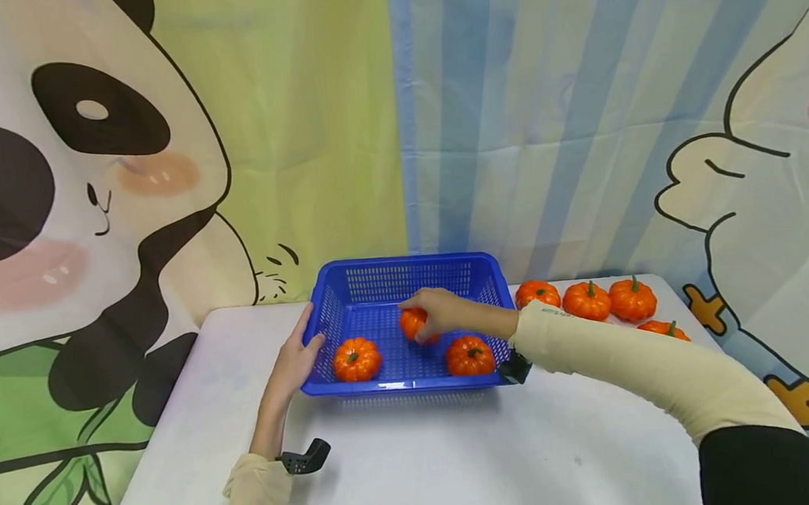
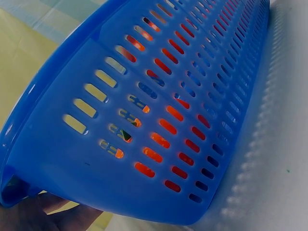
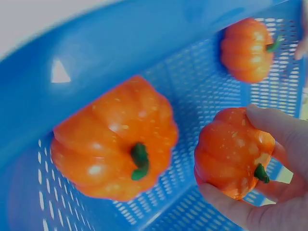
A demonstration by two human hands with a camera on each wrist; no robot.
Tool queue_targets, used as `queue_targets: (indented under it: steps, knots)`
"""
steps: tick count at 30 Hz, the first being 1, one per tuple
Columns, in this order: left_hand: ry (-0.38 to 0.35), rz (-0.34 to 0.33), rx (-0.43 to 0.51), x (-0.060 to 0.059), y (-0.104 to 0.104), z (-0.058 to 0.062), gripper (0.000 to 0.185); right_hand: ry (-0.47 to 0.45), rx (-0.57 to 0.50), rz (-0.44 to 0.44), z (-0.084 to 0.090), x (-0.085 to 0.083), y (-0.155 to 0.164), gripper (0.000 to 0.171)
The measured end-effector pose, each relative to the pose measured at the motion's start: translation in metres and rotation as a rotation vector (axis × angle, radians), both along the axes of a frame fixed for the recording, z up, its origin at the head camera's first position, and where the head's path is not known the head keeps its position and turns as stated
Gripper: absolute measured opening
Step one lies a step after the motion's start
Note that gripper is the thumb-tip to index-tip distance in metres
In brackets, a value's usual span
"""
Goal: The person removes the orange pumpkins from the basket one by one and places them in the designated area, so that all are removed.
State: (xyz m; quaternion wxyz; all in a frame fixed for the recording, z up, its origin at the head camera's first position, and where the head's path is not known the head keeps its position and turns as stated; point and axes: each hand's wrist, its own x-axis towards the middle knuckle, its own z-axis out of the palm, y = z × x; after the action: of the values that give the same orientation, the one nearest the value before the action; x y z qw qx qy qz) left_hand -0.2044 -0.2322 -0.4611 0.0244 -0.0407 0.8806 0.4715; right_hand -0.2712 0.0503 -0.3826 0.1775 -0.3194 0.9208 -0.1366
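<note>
A small orange pumpkin (image 3: 232, 151) with a green stem is gripped between the thumb and fingers of my right hand (image 1: 444, 312), inside the blue plastic basket (image 1: 414, 383). In the right wrist view the held pumpkin appears above the basket's slotted floor. Two other pumpkins lie in the basket: one at the front left (image 1: 356, 359), one at the front right (image 1: 470, 356). My left hand (image 1: 298, 362) holds the basket's left rim, thumb over the edge and fingers along the outside. Through the slots in the left wrist view, orange patches show; part of that hand (image 2: 53, 214) appears below the rim.
Several more pumpkins (image 1: 587, 301) sit on the white table (image 1: 419, 463) to the right of the basket, partly behind my right sleeve (image 1: 616, 363). A curtain with a panda print (image 1: 103, 172) hangs behind the table.
</note>
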Motion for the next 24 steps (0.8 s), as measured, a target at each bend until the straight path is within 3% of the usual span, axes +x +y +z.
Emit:
queue_targets:
  steps: [8,15,24]
  knots:
    - [0.0,-0.001,0.005,0.0,0.0,0.0,0.066,-0.015,-0.14,0.0,0.031,0.027,0.023,0.065]
    - [0.007,-0.002,-0.002,-0.001,0.0,0.001,0.066,0.025,-0.307,0.003,0.039,0.068,0.056,0.064]
    - [-0.005,0.001,0.0,0.0,0.0,-0.001,0.065,0.142,-0.326,-0.016,0.046,0.126,0.098,0.061]
